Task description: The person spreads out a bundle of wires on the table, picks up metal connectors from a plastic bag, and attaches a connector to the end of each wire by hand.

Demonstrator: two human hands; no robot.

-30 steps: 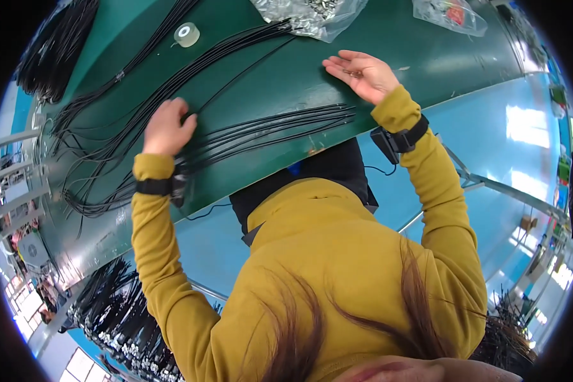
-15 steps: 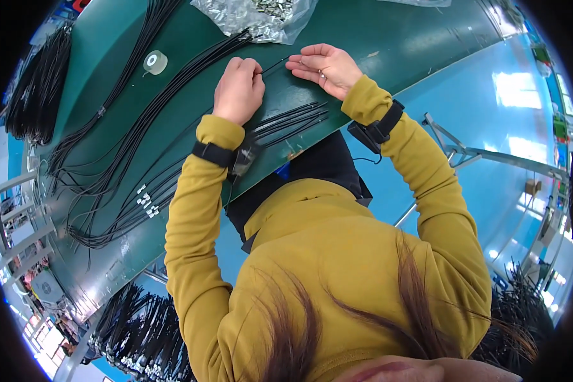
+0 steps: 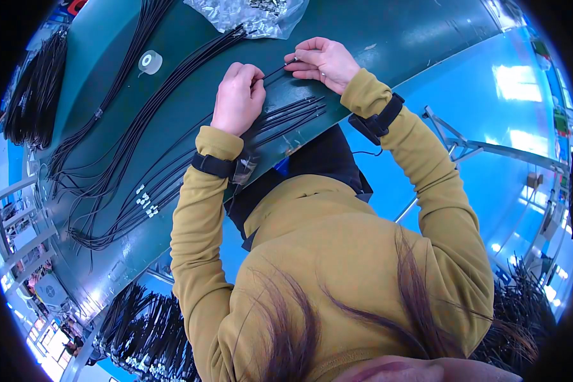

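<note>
My left hand [image 3: 239, 100] is closed round a thin black cable [image 3: 275, 72], a short stretch of which sticks out to the right. At that cable's tip, the thumb and forefinger of my right hand [image 3: 328, 63] pinch a tiny silvery metal fitting [image 3: 295, 59]; the other fingers are loosely curled. A second shiny bit shows by those fingers, too small to name. Just below my hands lie several black cable ends [image 3: 293, 116] side by side near the table edge. Beyond them sits a clear plastic bag [image 3: 286, 25] of small metal fittings.
Long black cable bundles [image 3: 140, 118] run across the green table [image 3: 388, 38]. A roll of clear tape [image 3: 150, 62] stands among them, and small white tags [image 3: 148, 200] mark some cables. More cables hang at the left [image 3: 38, 89] and below the table [image 3: 153, 331].
My right hand's fingers have closed in at the cable's tip, now pinching a small metal fitting there. The left hand has shifted slightly down, still on the cable.
</note>
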